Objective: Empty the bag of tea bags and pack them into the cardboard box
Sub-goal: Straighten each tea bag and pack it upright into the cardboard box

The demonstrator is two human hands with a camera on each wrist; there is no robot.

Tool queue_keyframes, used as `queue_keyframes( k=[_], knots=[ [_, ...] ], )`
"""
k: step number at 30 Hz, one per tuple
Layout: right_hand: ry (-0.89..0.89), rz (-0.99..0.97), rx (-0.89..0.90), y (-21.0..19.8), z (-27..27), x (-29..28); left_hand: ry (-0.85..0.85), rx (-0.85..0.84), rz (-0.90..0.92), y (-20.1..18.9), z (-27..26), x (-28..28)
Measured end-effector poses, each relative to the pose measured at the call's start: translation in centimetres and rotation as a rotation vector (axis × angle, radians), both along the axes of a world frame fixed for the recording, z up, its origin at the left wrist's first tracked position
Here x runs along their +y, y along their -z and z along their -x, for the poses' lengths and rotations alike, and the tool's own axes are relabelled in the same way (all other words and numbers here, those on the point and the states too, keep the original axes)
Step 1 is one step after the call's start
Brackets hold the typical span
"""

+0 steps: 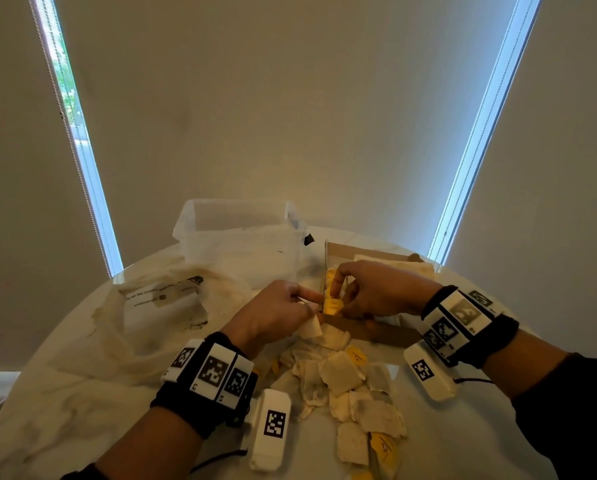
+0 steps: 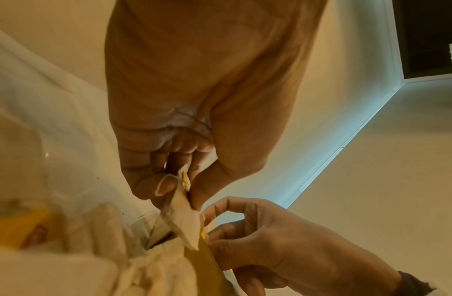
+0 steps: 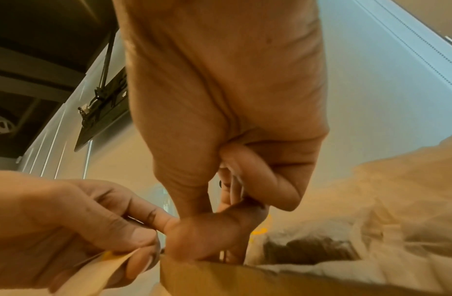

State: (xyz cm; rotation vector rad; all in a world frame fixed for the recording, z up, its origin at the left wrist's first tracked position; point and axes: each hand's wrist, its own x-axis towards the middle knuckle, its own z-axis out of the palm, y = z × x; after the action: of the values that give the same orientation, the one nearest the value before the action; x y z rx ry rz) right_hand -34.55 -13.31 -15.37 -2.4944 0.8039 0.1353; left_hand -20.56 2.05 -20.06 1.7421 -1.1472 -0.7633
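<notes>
Pinching one tea bag, left hand sits mid-frame just left of the box; right hand pinches upright bags inside.

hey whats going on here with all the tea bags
A person is packing loose tea bags into a cardboard box on a round table. The right hand is tucking tea bags in at the box's left end, while the left hand pinches another tea bag right beside it. A pile of tea bags still lies on the table in front of the box, and the emptied cloth bag sits off to the left, near a clear plastic bin.
</notes>
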Motion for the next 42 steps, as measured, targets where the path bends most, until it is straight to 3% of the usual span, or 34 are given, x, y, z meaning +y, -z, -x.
queue_keyframes(
  k=[11,20,25,27,29,32,36,42],
  knots=[
    [-0.038,0.313,0.052,0.1,-1.7,0.2,0.005,0.015,-0.003,-0.1,0.0,-0.1],
    [-0.019,0.319,-0.020,-0.3,-1.1,0.1,-0.006,0.014,-0.021,0.1,-0.1,-0.3],
    [-0.101,0.285,0.108,-0.3,-1.0,0.5,-0.007,-0.021,0.002,0.0,-0.1,-0.2],
    [-0.096,0.285,0.058,-0.8,-0.7,0.2,-0.033,-0.039,0.036,0.1,-0.1,-0.1],
    [-0.064,0.237,-0.098,-1.4,-0.2,-0.2,-0.079,-0.006,0.104,0.2,-0.1,-0.1],
    [0.058,-0.043,-0.346,-1.5,0.7,0.4,-0.171,0.045,0.243,0.2,-0.2,-0.1],
    [0.117,-0.309,-0.429,0.0,1.6,2.2,-0.217,0.114,0.375,-0.1,-0.1,0.3],
    [0.148,-0.385,-0.569,1.6,2.1,2.5,-0.217,0.172,0.462,-0.2,0.0,0.0]
  ],
)
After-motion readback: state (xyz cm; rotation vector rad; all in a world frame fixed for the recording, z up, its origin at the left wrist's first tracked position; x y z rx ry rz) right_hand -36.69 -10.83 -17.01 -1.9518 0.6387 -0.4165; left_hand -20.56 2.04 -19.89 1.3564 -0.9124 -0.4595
